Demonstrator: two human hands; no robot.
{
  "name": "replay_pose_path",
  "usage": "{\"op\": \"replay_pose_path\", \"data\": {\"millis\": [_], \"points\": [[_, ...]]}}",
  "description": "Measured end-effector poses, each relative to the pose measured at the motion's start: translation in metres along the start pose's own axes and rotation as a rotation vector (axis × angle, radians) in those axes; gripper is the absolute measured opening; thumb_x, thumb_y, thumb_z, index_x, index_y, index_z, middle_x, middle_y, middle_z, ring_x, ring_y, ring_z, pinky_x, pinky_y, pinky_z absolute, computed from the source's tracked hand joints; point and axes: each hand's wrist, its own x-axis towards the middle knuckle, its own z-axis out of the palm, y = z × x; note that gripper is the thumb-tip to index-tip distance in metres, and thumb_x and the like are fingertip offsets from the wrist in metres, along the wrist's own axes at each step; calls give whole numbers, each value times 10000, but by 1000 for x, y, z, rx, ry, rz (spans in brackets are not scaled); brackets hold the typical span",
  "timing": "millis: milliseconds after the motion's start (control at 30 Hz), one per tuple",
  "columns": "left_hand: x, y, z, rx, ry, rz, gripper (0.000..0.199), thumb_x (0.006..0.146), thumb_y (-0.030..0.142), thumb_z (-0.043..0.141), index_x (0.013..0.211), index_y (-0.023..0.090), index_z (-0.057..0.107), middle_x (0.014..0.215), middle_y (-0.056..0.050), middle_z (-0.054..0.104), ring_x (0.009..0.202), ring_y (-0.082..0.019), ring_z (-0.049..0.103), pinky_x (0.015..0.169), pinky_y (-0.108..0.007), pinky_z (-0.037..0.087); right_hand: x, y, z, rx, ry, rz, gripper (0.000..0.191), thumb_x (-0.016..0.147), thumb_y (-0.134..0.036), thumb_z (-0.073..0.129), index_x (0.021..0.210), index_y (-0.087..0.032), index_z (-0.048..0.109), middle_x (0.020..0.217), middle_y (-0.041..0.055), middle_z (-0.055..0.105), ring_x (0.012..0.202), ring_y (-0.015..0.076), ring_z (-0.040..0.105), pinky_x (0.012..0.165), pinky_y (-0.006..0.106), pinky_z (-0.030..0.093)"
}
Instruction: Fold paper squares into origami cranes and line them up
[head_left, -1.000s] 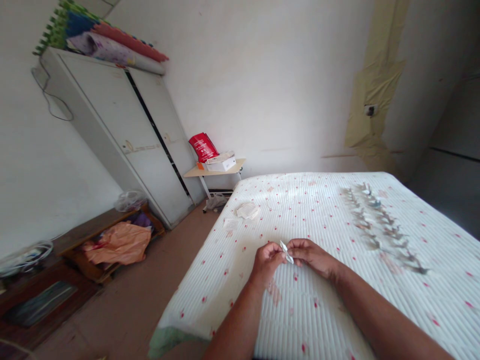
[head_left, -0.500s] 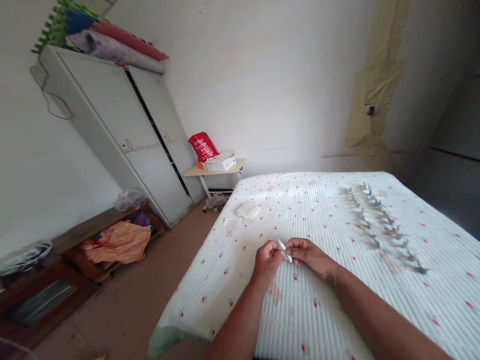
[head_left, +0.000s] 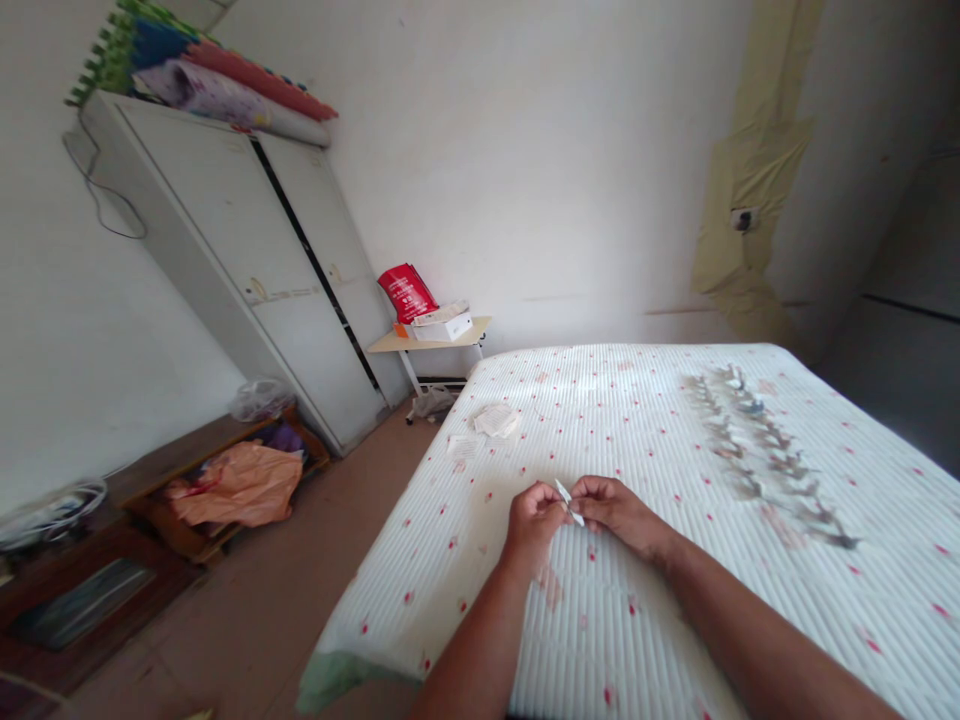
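A small piece of folded white paper [head_left: 564, 491] is pinched between my two hands above the bed. My left hand [head_left: 535, 512] has its thumb and fingers closed on the paper's left side. From the other side my right hand [head_left: 613, 510] grips it, fingertips pressed together close to the left ones. The fingers cover the paper's middle, so only its pointed ends show. Farther off, a small stack of thin printed paper sheets [head_left: 496, 421] lies on the quilted cover, with a loose sheet [head_left: 464, 446] beside it.
Rows of small pointed figures [head_left: 780, 455], seemingly folded paper, stand on the bed's [head_left: 600, 400] right side. A side table [head_left: 390, 343] holds a red bag [head_left: 407, 293] and a white box [head_left: 448, 327]. A wardrobe [head_left: 225, 230] and a low wooden cabinet [head_left: 195, 440] stand at left.
Both hands stay almost in place. The paper between the fingertips has turned slightly, and its ends look narrower and sharper now.
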Motion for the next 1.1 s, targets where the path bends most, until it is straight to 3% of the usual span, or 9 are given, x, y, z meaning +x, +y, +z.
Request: {"op": "replay_pose_path", "data": {"millis": [400, 767, 1100], "points": [[1, 2, -7, -28, -77, -27, 185, 602, 302, 616, 615, 132, 543, 515, 9, 562, 493, -90, 472, 512, -203, 338, -1, -1, 3, -81, 24, -60, 302, 695, -442, 601, 645, -159, 508, 513, -65, 444, 475, 65, 363, 485, 212, 266], [2, -6, -8, 36, -96, 33, 211, 678, 340, 578, 651, 136, 530, 565, 6, 564, 543, -98, 483, 554, -204, 349, -1, -3, 4, -92, 45, -45, 332, 694, -482, 594, 663, -160, 522, 507, -63, 443, 470, 68, 364, 484, 212, 275], [-1, -4, -8, 105, -109, 97, 152, 719, 275, 518, 638, 148, 495, 589, 20, 528, 583, -99, 475, 597, -204, 357, 1, -1, 4, -53, 32, -41, 255, 676, -407, 611, 674, -160, 546, 538, -52, 478, 485, 74, 400, 492, 213, 301]]}}
